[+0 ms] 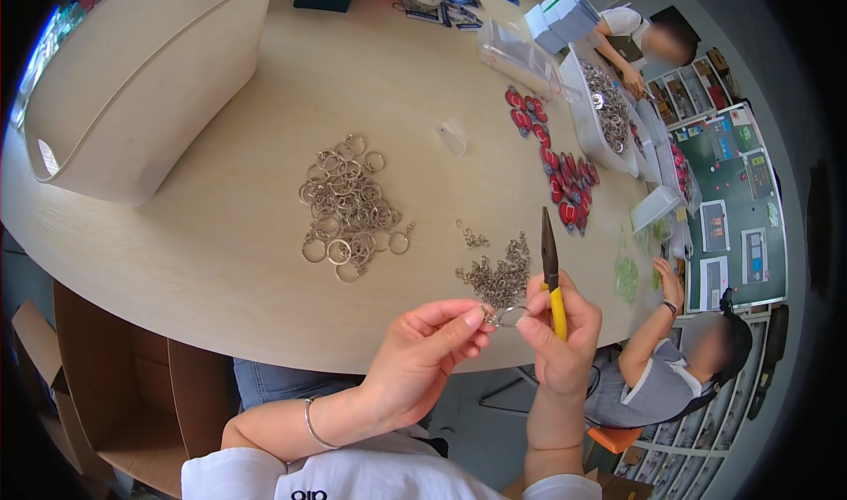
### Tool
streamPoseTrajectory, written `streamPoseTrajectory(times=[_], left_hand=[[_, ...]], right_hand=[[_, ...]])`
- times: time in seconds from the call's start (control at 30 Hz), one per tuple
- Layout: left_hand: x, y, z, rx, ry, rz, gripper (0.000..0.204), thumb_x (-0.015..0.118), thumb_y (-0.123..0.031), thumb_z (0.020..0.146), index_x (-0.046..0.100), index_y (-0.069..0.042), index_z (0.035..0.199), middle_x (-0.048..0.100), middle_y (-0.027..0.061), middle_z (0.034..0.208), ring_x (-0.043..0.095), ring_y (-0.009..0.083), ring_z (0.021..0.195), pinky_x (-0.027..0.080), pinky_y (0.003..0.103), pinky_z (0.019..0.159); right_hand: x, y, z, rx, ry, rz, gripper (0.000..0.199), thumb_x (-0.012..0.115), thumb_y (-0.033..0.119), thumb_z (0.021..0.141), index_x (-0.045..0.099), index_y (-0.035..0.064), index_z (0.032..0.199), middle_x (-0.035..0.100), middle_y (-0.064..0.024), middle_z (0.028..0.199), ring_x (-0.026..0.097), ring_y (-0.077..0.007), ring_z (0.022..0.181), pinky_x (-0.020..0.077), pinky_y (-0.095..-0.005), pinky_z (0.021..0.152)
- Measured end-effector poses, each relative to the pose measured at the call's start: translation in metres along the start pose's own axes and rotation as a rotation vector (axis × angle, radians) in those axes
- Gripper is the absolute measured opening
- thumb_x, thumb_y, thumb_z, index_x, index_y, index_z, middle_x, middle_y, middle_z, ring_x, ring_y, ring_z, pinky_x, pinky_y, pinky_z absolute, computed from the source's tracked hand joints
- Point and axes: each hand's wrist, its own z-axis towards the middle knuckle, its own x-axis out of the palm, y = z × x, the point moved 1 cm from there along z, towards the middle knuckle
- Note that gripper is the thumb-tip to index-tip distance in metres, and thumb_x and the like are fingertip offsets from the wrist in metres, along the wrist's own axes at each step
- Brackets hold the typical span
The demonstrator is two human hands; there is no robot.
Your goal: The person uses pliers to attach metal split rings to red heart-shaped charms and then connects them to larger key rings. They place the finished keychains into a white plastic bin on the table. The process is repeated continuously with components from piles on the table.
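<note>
Close to the table's near edge, my left hand (422,352) pinches the short chain end of a silver key ring (513,317). My right hand (565,334) wraps round yellow-handled pliers (550,257), their dark jaws pointing up and away from the ring. Its thumb and a finger also touch the ring's right side. Just beyond my hands lies a heap of tiny metal links (499,274), with a few more apart from it. A larger pile of key rings with chains (346,198) rests to the left. Several red and grey charms (565,175) are scattered beyond the links.
A large cream bin (168,85) stands at the left of the table (238,279). A white tub of metal parts (609,160) and a clear plastic box (520,66) sit at the far right. Two other people (675,368) work along the right side. An open cardboard box (123,385) is at lower left.
</note>
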Motion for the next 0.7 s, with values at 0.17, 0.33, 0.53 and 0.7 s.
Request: streamPoseTrajectory(times=[0.17, 0.33, 0.53, 0.7], left_hand=[[-0.003, 0.003, -0.002, 0.077, 0.055, 0.016, 0.012, 0.058, -0.012, 0.091, 0.062, -0.002, 0.098, 0.063, 0.0047, 0.087, 0.059, 0.0114, 0.08, 0.048, 0.024, 0.072], [-0.001, 0.002, -0.005, 0.111, 0.094, 0.027, 0.01, 0.057, -0.009, 0.091, 0.061, -0.003, 0.098, 0.063, 0.0052, 0.088, 0.059, 0.0119, 0.08, 0.047, 0.025, 0.073], [0.0, 0.002, -0.007, 0.14, 0.123, 0.023, 0.009, 0.058, -0.008, 0.091, 0.06, -0.002, 0.098, 0.062, 0.0059, 0.088, 0.059, 0.012, 0.079, 0.047, 0.026, 0.073], [-0.001, 0.001, -0.007, 0.158, 0.143, 0.02, 0.009, 0.059, -0.008, 0.09, 0.059, -0.003, 0.097, 0.062, 0.0073, 0.09, 0.059, 0.0121, 0.08, 0.047, 0.026, 0.073]], right_hand=[[0.002, 0.0, -0.006, -0.066, 0.006, -0.114, 0.012, 0.07, -0.002, 0.075, 0.059, -0.0045, 0.08, 0.049, -0.007, 0.096, 0.05, -0.0085, 0.075, 0.0408, -0.0197, 0.066], [0.004, 0.005, -0.01, -0.12, -0.022, -0.185, 0.012, 0.071, -0.001, 0.075, 0.059, -0.0048, 0.079, 0.049, -0.0082, 0.096, 0.051, -0.0093, 0.074, 0.0422, -0.0207, 0.065], [0.004, 0.007, -0.015, -0.149, -0.055, -0.201, 0.014, 0.072, 0.0, 0.074, 0.06, -0.0041, 0.079, 0.049, -0.0086, 0.095, 0.05, -0.0099, 0.073, 0.0427, -0.0211, 0.063], [0.005, 0.007, -0.015, -0.161, -0.079, -0.213, 0.014, 0.073, 0.001, 0.073, 0.06, -0.0033, 0.078, 0.05, -0.0085, 0.093, 0.051, -0.0104, 0.073, 0.0421, -0.0212, 0.062]])
